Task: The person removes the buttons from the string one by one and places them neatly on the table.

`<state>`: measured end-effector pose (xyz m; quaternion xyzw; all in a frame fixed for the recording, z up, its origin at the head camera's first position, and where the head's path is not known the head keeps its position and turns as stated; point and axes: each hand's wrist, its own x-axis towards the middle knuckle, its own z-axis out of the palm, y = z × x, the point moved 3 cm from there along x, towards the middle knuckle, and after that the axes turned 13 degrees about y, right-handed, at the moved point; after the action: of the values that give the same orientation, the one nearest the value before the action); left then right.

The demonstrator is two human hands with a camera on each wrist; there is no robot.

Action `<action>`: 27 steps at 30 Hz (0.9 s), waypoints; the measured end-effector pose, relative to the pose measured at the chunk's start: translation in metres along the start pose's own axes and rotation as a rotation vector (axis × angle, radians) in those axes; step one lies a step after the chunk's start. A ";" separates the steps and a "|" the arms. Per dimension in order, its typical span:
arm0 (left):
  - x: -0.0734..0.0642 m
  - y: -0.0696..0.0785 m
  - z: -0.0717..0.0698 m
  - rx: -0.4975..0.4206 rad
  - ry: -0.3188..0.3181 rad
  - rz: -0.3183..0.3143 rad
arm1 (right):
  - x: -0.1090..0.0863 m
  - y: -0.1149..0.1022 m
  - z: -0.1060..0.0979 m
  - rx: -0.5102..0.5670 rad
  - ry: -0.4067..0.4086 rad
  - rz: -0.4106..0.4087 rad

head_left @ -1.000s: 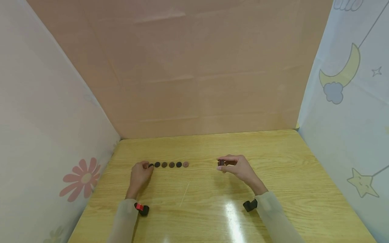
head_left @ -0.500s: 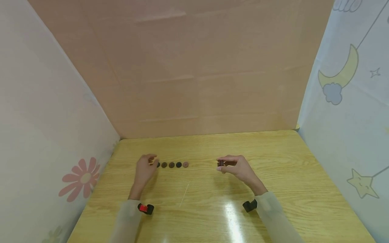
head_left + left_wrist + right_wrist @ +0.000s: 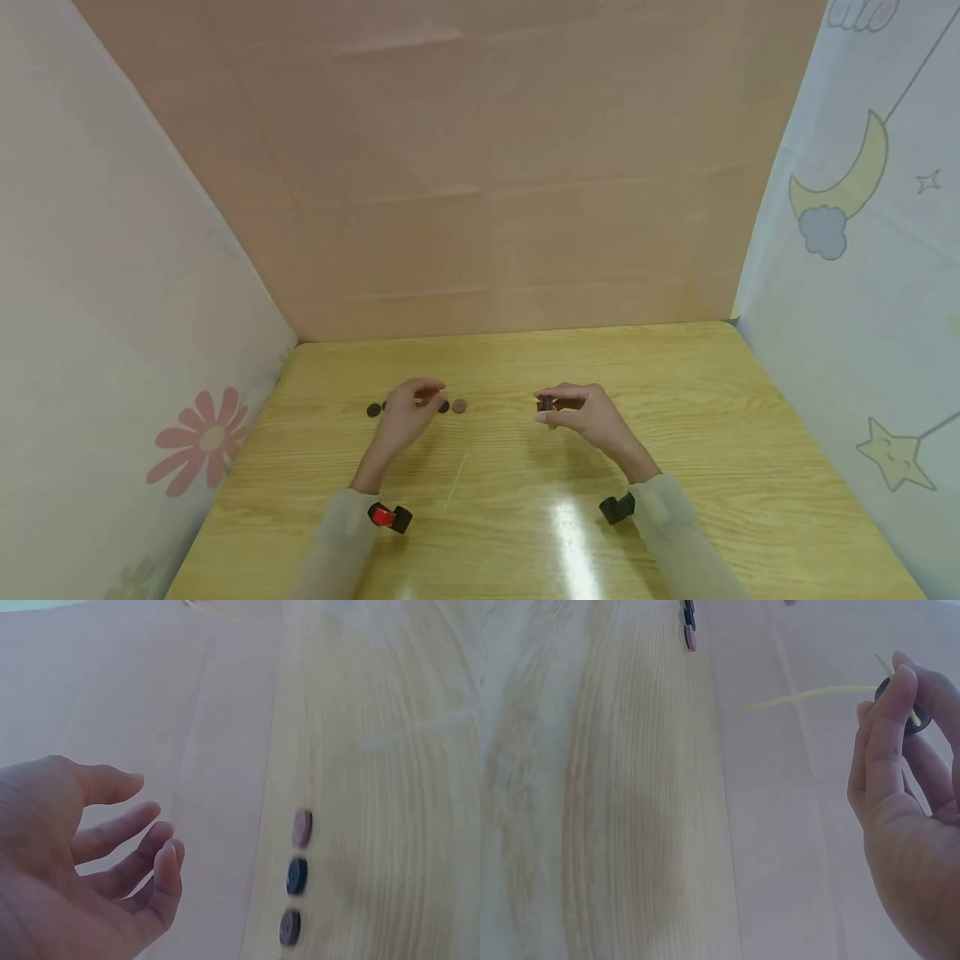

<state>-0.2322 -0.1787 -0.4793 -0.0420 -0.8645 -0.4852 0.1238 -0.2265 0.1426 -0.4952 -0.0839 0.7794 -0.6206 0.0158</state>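
Note:
My left hand (image 3: pixel 403 417) hovers over the row of buttons, its fingers loosely bent with nothing between them in the left wrist view. It hides the middle of the row. To its left lies a black button (image 3: pixel 373 410); to its right are another dark button (image 3: pixel 444 407) and a reddish-brown button (image 3: pixel 459 406). My right hand (image 3: pixel 596 417) pinches a small stack of dark buttons (image 3: pixel 545 403) between thumb and fingers, raised above the table. In the right wrist view, a yellow string (image 3: pixel 810 695) runs out from the held dark button (image 3: pixel 919 724).
The wood-grain table (image 3: pixel 510 475) ends at a brown backdrop (image 3: pixel 480 208). Patterned side walls (image 3: pixel 840 333) stand left and right. Black bands with camera mounts (image 3: pixel 617 508) sit on both wrists.
My left hand has moved right along the row, uncovering the leftmost black button and covering the middle ones. My right hand stays in place with the stack.

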 end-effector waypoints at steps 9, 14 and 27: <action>0.004 0.038 0.026 -0.150 -0.147 -0.037 | 0.000 -0.001 0.003 0.001 -0.008 -0.010; 0.002 0.048 0.041 -0.114 -0.177 0.000 | 0.000 -0.002 0.004 -0.001 -0.029 -0.031; -0.009 0.057 0.073 -0.141 -0.284 0.021 | -0.002 -0.001 0.006 -0.007 -0.020 -0.035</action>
<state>-0.2255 -0.0861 -0.4713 -0.1278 -0.8366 -0.5327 0.0024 -0.2238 0.1367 -0.4962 -0.1040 0.7798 -0.6172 0.0125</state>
